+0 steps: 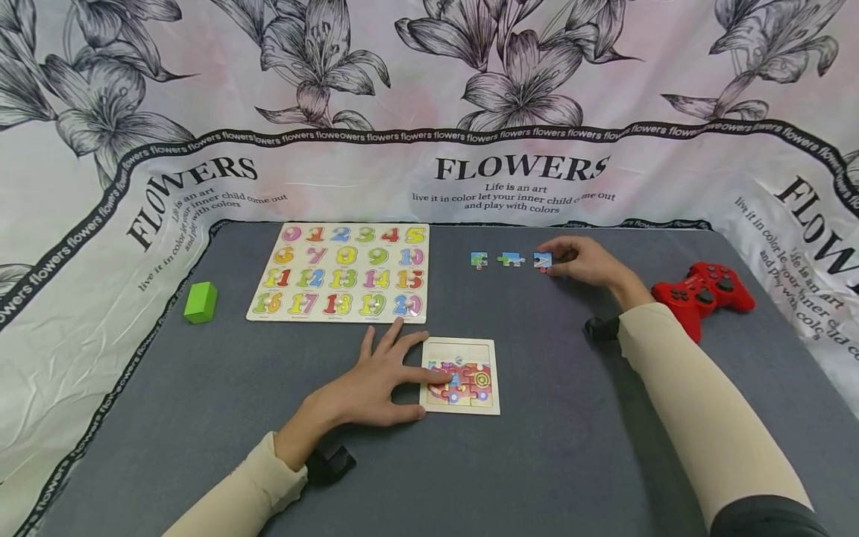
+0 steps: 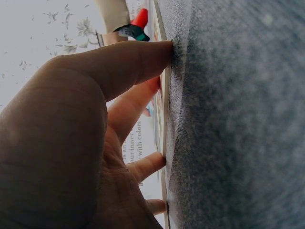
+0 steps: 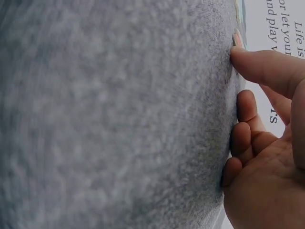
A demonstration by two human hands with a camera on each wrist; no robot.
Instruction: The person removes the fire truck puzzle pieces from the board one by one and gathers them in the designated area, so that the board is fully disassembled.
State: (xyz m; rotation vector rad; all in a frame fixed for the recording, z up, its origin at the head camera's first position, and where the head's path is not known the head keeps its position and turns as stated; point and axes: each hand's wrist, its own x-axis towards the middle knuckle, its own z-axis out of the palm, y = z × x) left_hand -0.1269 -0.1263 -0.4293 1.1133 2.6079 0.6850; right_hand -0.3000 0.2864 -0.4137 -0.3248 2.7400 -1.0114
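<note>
A small jigsaw tray (image 1: 463,349) lies near the table's front, its lower half filled with red and coloured pieces. My left hand (image 1: 403,365) lies flat beside it, straight fingers pressing on the tray's left part; the left wrist view shows fingertips (image 2: 159,52) against the tray's thin edge (image 2: 165,119). Three loose jigsaw pieces lie in a row further back: left (image 1: 479,259), middle (image 1: 511,259), right (image 1: 542,259). My right hand (image 1: 557,261) pinches the right piece between thumb and forefinger, on the table. In the right wrist view a fingertip (image 3: 248,59) touches that piece (image 3: 237,36).
A wooden number board (image 1: 342,272) with coloured numerals lies at the back left, a green block (image 1: 200,302) to its left. A red game controller (image 1: 705,293) sits at the right by my forearm. Flower-printed cloth (image 1: 429,112) walls the grey table (image 1: 550,418).
</note>
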